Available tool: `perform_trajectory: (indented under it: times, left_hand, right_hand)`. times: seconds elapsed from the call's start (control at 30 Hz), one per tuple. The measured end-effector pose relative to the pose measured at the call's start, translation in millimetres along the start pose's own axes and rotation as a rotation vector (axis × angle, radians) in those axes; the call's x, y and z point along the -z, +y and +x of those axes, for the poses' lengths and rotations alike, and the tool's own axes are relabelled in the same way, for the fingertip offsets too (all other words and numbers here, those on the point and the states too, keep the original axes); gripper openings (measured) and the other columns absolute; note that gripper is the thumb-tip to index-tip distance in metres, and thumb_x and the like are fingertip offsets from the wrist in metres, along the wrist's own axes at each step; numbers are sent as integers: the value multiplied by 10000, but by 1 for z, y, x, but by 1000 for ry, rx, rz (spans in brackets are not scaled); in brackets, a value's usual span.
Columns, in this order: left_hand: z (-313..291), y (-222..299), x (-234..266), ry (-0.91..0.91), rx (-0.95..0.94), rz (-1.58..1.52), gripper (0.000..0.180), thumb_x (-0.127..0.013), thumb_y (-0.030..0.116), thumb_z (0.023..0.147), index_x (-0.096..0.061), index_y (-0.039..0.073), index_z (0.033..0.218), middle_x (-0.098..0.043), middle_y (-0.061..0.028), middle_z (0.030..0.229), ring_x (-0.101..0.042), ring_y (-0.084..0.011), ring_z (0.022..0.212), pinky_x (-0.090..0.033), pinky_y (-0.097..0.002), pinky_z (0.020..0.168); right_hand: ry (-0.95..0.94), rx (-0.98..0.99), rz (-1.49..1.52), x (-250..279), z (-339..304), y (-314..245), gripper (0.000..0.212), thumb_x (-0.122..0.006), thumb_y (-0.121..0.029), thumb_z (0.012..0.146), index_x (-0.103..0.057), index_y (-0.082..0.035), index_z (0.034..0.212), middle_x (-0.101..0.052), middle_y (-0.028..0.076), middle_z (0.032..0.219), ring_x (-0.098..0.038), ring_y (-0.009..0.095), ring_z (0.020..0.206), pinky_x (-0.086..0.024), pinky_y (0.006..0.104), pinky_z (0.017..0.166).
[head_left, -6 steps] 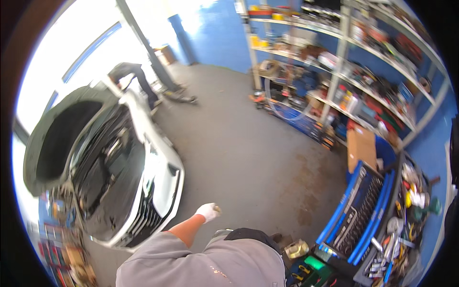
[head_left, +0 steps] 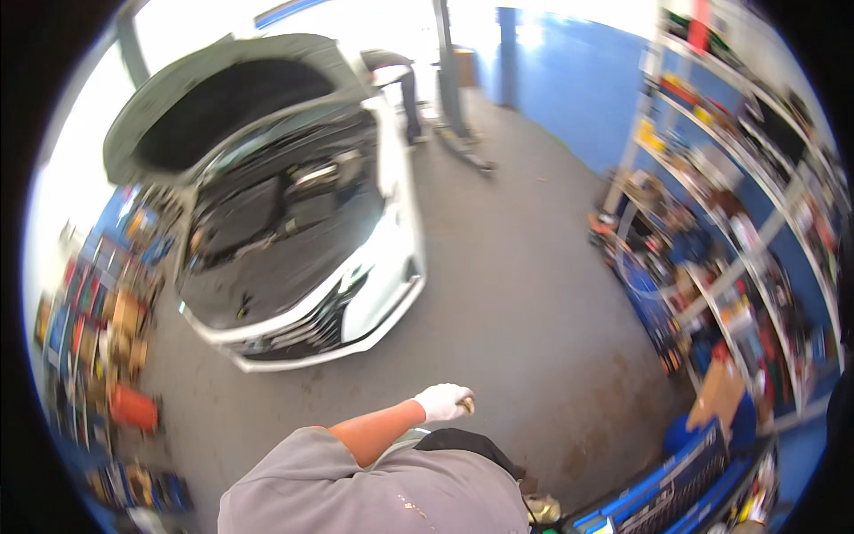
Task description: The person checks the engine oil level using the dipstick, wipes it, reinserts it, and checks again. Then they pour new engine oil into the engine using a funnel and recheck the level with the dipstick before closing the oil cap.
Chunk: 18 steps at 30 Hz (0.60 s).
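My left hand (head_left: pixel 444 403), in a white glove, is held out in front of my body above the grey floor. Its fingers are curled closed. At their tips shows a small tan-brown patch, too blurred to tell as a held thing or the glove's own fingertips. My right hand is out of sight. Ahead and to the left stands a white car (head_left: pixel 391 294) with its hood (head_left: pixel 222 116) raised and its engine bay (head_left: pixel 285 214) exposed. The hand touches neither the car nor anything else that I can see.
A person (head_left: pixel 407 89) bends at the car's far side near a grey lift post (head_left: pixel 449 80). Loaded shelving (head_left: pixel 747 240) lines the right. A blue tool rack (head_left: pixel 658 489) stands at the lower right. Shelves with boxes (head_left: pixel 129 311) and a red container (head_left: pixel 133 408) are left.
My view has swung left, so the car and shelving sit further right in the picture. My left hand stays closed in front of my body.
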<state>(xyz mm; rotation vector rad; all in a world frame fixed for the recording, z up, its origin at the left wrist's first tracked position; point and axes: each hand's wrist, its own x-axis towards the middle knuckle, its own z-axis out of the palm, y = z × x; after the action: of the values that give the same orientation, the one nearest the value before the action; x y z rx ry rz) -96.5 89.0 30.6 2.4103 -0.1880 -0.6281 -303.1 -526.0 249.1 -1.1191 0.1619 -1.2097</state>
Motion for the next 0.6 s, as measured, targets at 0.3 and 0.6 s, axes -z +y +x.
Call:
perform_trajectory:
  times: [0.3,0.6]
  left_hand:
    - [-320,-361,-10,490,933,-386,340,-710,329,846,-801,118,1096,-772,-191,1095,-731,-382,1038,-577,-462,906]
    - [-711,-471,-184,1525,1728,-890,233,-726,179,914,-690,5,1065,-731,-120,815,-736,-232,721,-602,-369,653]
  right_hand:
    - [-777,-1243,394,-394,-373,188,704,-687,-283,904,-475,-112,1553,-608,86,1412,-623,239,1129,-545,373,855]
    - [-1152,-1548,347,-622,-617,203,718,-709,-207,960,-383,-165,1599,-630,123,1269,-646,237,927,-552,308,731]
